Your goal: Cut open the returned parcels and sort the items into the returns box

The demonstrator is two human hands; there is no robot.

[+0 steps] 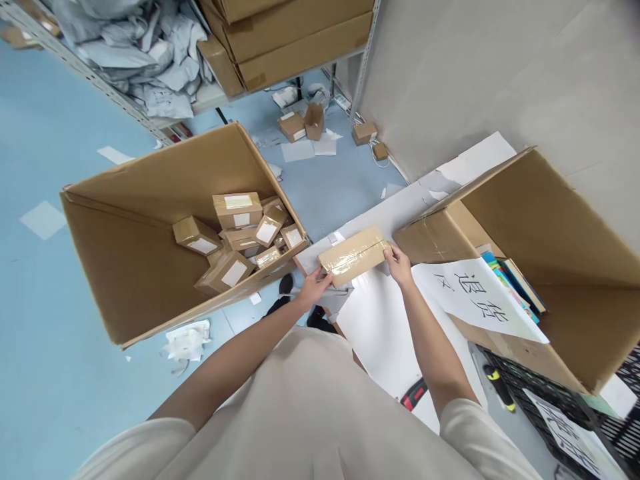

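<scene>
A flat brown cardboard box [356,255], its top seam covered with shiny clear tape, is held between my two hands over the end of a white table [367,217]. My left hand [316,288] grips its near left corner. At the opposite end, my right hand [399,265] has thumb and fingers closed on the right edge. To the left stands a big open carton [165,157] with several small taped boxes [237,210] bearing white labels in it. On the right, another large carton [580,267] has a few books [520,287] inside.
A paper sign [480,297] with handwritten characters hangs on the right carton. A red-black tool [414,395], a yellow-black cutter [500,388] and a black crate [550,400] lie near my right arm. Behind, a shelf [210,100] carries grey bags and cartons; small boxes [293,127] and paper litter the floor.
</scene>
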